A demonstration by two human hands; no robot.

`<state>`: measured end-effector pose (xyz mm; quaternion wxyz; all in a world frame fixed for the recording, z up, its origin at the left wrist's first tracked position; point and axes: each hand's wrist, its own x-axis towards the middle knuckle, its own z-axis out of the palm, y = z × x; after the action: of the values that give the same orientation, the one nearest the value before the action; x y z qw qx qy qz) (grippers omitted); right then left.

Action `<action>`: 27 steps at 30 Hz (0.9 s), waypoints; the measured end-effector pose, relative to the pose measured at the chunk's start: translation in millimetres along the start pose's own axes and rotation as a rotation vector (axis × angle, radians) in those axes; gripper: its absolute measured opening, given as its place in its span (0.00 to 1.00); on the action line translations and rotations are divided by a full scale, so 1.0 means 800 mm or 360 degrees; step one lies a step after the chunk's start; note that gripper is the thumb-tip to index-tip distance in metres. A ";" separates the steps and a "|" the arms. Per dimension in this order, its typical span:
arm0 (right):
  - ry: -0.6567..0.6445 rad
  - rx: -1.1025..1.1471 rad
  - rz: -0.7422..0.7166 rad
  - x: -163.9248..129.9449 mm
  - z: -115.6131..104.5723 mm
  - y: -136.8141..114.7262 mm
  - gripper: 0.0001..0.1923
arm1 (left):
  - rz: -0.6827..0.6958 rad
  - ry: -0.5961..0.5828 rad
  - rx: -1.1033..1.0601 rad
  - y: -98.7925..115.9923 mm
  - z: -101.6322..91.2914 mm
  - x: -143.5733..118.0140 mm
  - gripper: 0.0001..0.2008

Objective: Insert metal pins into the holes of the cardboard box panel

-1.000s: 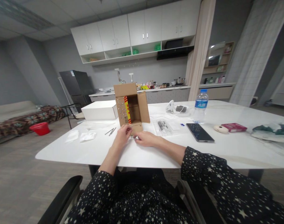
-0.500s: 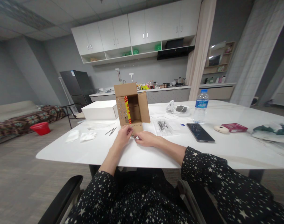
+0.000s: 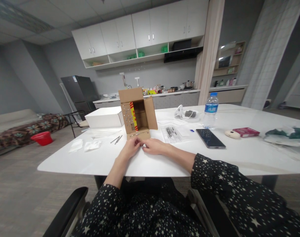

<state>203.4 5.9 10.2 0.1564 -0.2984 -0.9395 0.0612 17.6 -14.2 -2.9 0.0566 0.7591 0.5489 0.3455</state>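
Observation:
My left hand [image 3: 131, 146] and my right hand [image 3: 153, 146] meet low over the table, fingertips bent in and pressed close together. Whatever lies between them is hidden or too small to name. Just beyond them stands an open cardboard box [image 3: 126, 119] with its opening toward me. Small shiny bits dot its left flap, and a row of small dark and silvery bits runs along the lower flap [image 3: 145, 134]. A pair of thin metal tools [image 3: 118, 139] rests left of my hands. To the right is a clear plastic case [image 3: 177, 139] holding small dark metal pieces.
On the white table [image 3: 90, 161] are a white box [image 3: 104, 118], folded tissues [image 3: 92, 145], a phone [image 3: 210, 138], a water bottle [image 3: 211, 110], a dark red packet [image 3: 246, 132] and a white corded device [image 3: 187, 114]. A red bucket [image 3: 42, 138] stands on the floor at left.
My left fingers have come down and in against my right fingertips, hiding the small shiny thing seen between the hands before. The view has shifted slightly.

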 end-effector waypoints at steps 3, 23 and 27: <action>-0.0010 -0.0004 0.0001 0.001 0.002 0.001 0.17 | -0.0013 -0.0038 0.0025 -0.002 0.001 -0.002 0.05; 0.0024 0.0047 -0.0019 0.000 0.002 0.000 0.17 | -0.0040 -0.0081 0.0235 -0.013 0.002 -0.004 0.05; 0.0008 0.0034 -0.0001 -0.001 0.001 -0.001 0.18 | -0.0017 -0.0054 0.0233 -0.021 0.006 -0.004 0.06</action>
<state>203.8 4.9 9.5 0.1619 -0.2964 -0.9386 0.0705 6.9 -8.6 -15.9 0.0120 0.7639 0.5757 0.2913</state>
